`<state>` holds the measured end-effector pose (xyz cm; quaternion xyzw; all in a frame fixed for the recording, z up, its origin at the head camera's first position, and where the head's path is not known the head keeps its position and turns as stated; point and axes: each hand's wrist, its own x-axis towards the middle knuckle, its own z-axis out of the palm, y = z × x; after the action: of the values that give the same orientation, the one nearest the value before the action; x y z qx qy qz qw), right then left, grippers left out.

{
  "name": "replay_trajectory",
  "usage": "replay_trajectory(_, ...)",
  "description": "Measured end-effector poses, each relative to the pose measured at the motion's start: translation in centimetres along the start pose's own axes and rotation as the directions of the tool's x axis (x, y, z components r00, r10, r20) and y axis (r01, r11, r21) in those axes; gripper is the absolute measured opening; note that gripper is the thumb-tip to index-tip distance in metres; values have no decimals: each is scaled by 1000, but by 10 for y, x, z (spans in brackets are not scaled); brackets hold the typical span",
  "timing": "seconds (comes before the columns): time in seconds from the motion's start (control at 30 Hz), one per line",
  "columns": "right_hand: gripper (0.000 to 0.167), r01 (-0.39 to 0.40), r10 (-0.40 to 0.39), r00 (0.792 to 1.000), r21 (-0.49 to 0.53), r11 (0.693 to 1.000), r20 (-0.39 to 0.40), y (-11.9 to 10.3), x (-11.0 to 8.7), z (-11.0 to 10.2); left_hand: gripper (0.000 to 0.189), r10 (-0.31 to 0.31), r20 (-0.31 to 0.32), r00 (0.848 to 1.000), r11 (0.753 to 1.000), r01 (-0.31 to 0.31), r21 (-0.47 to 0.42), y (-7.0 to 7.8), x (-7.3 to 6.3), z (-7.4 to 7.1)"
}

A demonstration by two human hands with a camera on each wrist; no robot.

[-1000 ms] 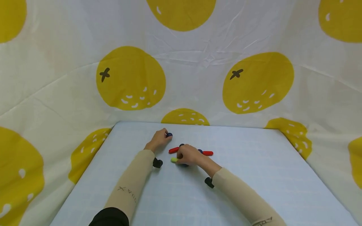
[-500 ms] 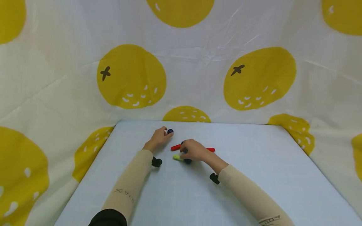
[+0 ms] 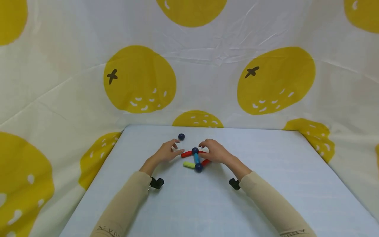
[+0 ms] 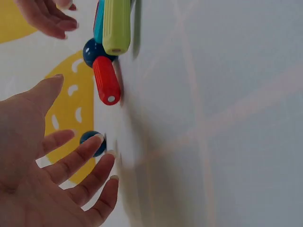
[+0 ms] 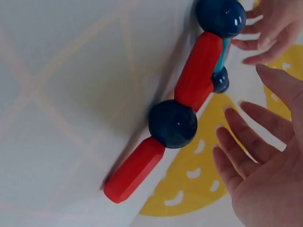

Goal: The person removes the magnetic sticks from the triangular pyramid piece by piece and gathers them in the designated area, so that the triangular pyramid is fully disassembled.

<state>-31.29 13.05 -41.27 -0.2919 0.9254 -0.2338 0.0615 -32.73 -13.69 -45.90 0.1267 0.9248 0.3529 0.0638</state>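
Dark blue balls and coloured rods form a joined shape on the table. In the head view, a light blue rod [image 3: 196, 158] links the far ball [image 3: 194, 150] and the near ball [image 3: 198, 167]; a yellow-green rod [image 3: 189, 164] points left from the near one. Red rods [image 5: 135, 170] and another ball [image 5: 173, 123] show in the right wrist view. My right hand [image 3: 215, 151] hovers over the shape's right side, fingers loosely bent, hiding part of it. Left of the shape, my left hand [image 3: 166, 152] is spread with nothing in it. Just beyond its fingers lies a loose blue ball [image 3: 181, 137].
The white table [image 3: 189, 204] reaches back to a hanging cloth [image 3: 204, 79] printed with yellow fruit. Small black cameras [image 3: 157, 183] are strapped at both wrists.
My left hand has let go of the loose ball and drawn back toward me. My right hand has released the joined shape and moved right, uncovering the light blue rod and the near ball.
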Motion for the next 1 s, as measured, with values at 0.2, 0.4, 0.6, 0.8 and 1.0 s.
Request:
replay_trajectory(0.2,45,-17,17,1000,45,999,-1,2,16,9,57,33,23,999,999,-33,17,7,-12,12)
replay_trajectory(0.4,38,-63,63,998,60,996,10,9,36,18,39,44,10,999,999,-44,18,12,-11,20)
replay_trajectory(0.6,29,-98,95,994,77,992,45,13,39,21,22,14,23,1000,1000,-15,24,15,-9,24)
replay_trajectory(0.8,27,-107,102,994,118,987,44,18,40,23,14,26,11,1000,999,-27,45,13,-4,27)
replay_trajectory(1.0,25,-92,90,996,120,988,24,20,43,27,14,16,0,1000,997,-16,73,12,-1,25)
